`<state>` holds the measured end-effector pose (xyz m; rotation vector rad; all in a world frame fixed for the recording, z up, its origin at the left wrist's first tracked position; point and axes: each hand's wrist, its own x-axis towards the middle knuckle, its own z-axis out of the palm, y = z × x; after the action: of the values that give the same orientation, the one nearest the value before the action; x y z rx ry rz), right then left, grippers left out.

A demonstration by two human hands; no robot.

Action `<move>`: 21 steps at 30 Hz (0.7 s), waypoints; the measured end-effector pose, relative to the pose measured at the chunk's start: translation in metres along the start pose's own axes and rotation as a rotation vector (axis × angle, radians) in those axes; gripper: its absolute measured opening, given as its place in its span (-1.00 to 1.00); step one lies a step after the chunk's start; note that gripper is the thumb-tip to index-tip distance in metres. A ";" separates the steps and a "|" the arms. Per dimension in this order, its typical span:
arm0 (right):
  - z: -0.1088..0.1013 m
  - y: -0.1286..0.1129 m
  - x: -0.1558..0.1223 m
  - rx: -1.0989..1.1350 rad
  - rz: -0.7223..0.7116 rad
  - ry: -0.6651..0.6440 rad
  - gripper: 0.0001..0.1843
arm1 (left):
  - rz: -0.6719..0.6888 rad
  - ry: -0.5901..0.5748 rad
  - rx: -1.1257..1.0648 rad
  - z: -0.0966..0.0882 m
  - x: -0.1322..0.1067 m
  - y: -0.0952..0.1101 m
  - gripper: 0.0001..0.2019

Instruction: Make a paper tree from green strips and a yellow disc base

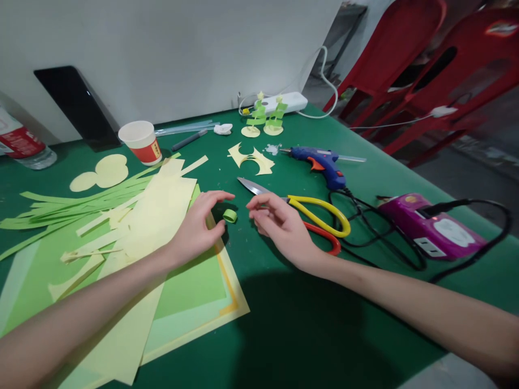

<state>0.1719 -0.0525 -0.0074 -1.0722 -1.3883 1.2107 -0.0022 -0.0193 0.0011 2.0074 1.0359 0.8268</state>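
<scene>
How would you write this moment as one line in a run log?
left hand: open beside green paper coil | right hand: half-curled near scissors, contents unclear | glue gun: lying on table

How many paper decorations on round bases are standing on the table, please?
2: the left decoration and the right decoration stand side by side near the white power strip. None seems hidden.

Green table (259, 302) carrying loads: paper sheets (190, 292) sprawling toward left edge, scissors (292, 199) lying mid-table, cup (140, 140) and power strip (291, 101) chilling near back edge, purple box (430, 229) hugging right edge.
</scene>
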 end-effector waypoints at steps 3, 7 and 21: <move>-0.003 -0.004 0.001 -0.024 -0.020 0.025 -0.93 | 0.009 -0.047 0.049 0.002 0.001 -0.002 -0.73; -0.006 -0.006 0.004 -0.063 -0.052 0.056 -0.94 | 0.020 -0.067 0.034 0.002 0.001 -0.003 -0.77; -0.005 -0.003 0.001 -0.348 -0.168 0.002 -0.90 | 0.038 -0.107 -0.344 -0.002 -0.003 -0.007 -0.69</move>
<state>0.1766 -0.0511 -0.0043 -1.1626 -1.6925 0.8654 -0.0077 -0.0184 -0.0042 1.7618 0.7404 0.8446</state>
